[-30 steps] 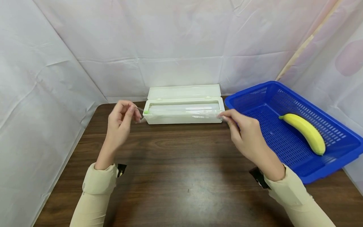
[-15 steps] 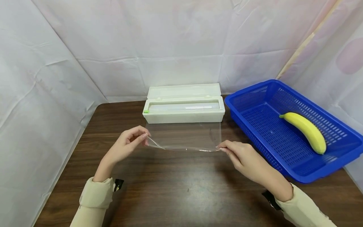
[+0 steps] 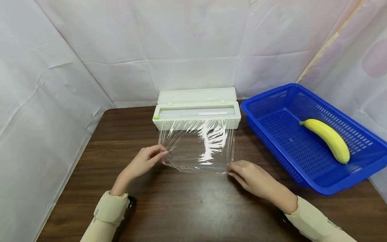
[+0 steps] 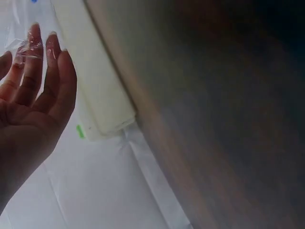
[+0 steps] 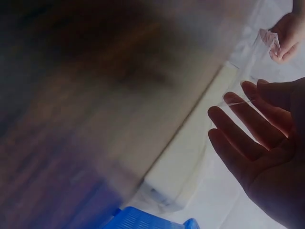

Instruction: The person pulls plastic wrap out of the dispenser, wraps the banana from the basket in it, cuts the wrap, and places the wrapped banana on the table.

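Cling film (image 3: 193, 151) spreads out from the near side of the white dispenser box (image 3: 196, 106), hanging in front of it above the worktop (image 3: 193, 205). Compared with half a second ago, its free edge is farther from the box on the person's side, and creases and bright glints now run across the sheet, so it looks more tightly drawn. The left hand (image 3: 143, 163), in front of the box's left end, pinches one corner with its fingers; the right hand (image 3: 249, 176), in front of the right end, pinches the other corner between thumb and fingertips, the remaining fingers loosely extended in the right wrist view. Both have come nearer the person, away from the box. I judge that a longer length is out but uncut: the sheet appears to run unbroken back to the box, whose lid is tipped back, with the roll (image 3: 187, 113) showing inside. Right of the box, the blue basket (image 3: 293, 144) holds a banana (image 3: 328, 136), well apart from the film.
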The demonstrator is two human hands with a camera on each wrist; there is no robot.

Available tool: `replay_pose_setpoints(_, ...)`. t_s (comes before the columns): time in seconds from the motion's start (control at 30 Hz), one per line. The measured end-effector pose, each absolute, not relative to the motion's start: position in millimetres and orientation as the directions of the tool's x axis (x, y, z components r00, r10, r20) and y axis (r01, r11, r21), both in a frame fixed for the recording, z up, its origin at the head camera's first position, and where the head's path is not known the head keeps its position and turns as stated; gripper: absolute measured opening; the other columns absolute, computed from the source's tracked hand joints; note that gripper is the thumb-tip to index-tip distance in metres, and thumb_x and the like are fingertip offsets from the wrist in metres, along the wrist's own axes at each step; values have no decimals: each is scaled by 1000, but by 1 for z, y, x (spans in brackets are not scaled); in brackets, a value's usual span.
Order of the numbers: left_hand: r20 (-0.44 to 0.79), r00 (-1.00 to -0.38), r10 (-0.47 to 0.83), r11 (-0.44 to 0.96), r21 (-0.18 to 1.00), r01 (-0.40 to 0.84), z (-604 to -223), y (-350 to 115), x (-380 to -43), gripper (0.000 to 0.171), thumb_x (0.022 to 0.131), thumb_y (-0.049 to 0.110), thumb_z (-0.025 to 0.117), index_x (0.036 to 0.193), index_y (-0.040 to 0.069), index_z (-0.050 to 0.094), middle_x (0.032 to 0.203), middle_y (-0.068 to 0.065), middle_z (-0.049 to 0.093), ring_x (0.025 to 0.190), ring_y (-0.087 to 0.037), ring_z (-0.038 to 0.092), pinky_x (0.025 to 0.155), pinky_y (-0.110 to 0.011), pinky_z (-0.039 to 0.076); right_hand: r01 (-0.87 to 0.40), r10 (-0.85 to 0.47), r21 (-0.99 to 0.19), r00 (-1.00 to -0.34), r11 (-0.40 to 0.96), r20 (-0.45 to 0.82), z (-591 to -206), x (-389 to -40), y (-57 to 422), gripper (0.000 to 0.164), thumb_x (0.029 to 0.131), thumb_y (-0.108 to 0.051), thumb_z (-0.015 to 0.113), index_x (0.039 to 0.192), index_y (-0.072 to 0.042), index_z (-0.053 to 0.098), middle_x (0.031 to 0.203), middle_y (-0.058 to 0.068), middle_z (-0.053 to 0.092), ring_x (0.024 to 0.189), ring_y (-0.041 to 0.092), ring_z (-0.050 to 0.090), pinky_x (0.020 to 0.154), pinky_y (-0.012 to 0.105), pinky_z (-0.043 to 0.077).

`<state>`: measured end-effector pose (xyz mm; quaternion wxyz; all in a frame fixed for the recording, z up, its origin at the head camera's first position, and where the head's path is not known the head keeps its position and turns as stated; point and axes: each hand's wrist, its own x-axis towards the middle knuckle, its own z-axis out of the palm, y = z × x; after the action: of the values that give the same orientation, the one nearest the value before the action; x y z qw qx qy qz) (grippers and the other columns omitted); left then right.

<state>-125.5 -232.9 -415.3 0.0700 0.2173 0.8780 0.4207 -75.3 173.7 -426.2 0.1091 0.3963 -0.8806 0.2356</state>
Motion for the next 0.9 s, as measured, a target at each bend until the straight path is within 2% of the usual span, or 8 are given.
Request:
replay_pose_setpoints(0.13,24,-890,456,613,716,333,-421,-230,-125,23,107,25,66,85,18,72,78,4,70,74,-13,64,69,-27,53,-770,-666,-300,-637,562,387,-432,-76,172,14,92,-2,79,98,-9,69,89,-5,71,82,12,70,72,35,61)
replay_pose_setpoints(0.23,11,-881,472,638,686,350,-424,-229,-125,28,106,26,67,79,19,71,75,4,68,71,-10,58,67,-27,50,-779,-674,-271,-626,566,392,-435,-76,170,13,91,-4,81,99,-6,72,94,1,74,87,17,73,77,36,62)
replay_pose_setpoints(0.4,-35,-851,525,658,651,379,-425,-229,-125,25,104,20,70,80,16,73,72,4,65,64,-4,50,62,-24,46,-784,-698,-231,-619,576,359,-436,-74,170,15,88,-4,84,100,-4,75,110,14,77,98,27,76,86,41,63)
replay_pose_setpoints(0.53,-70,-823,563,664,631,401,-427,-228,-124,19,102,14,72,83,12,75,72,4,67,61,-1,50,60,-22,46,-782,-715,-206,-623,589,317,-438,-72,169,16,89,-6,84,102,-4,75,117,19,76,102,32,75,89,44,62)
replay_pose_setpoints(0.63,-65,-827,558,666,630,399,-427,-227,-124,15,100,14,74,85,11,74,73,5,68,63,-1,51,60,-22,46,-780,-723,-190,-625,596,295,-438,-70,169,19,89,-8,84,105,-3,75,119,21,75,104,34,75,90,46,62)
replay_pose_setpoints(0.77,-16,-882,471,696,621,360,-427,-225,-126,8,99,12,76,91,10,73,78,4,69,68,-5,59,63,-25,50,-780,-725,-184,-625,598,290,-437,-66,170,21,89,-8,84,106,-2,75,119,21,74,103,33,75,90,46,62)
replay_pose_setpoints(0.83,16,-931,364,726,621,295,-427,-224,-128,7,98,10,77,97,7,71,83,-2,71,73,-12,65,66,-28,53,-780,-725,-188,-625,598,289,-437,-64,171,21,88,-9,85,105,-2,74,118,20,75,102,32,76,88,45,62)
replay_pose_setpoints(0.9,15,-973,231,745,640,187,-426,-223,-131,14,98,9,75,107,1,69,92,-11,73,78,-21,71,69,-32,56,-778,-724,-196,-628,597,286,-437,-61,171,20,88,-9,85,104,-3,74,116,18,75,100,31,76,86,44,63)
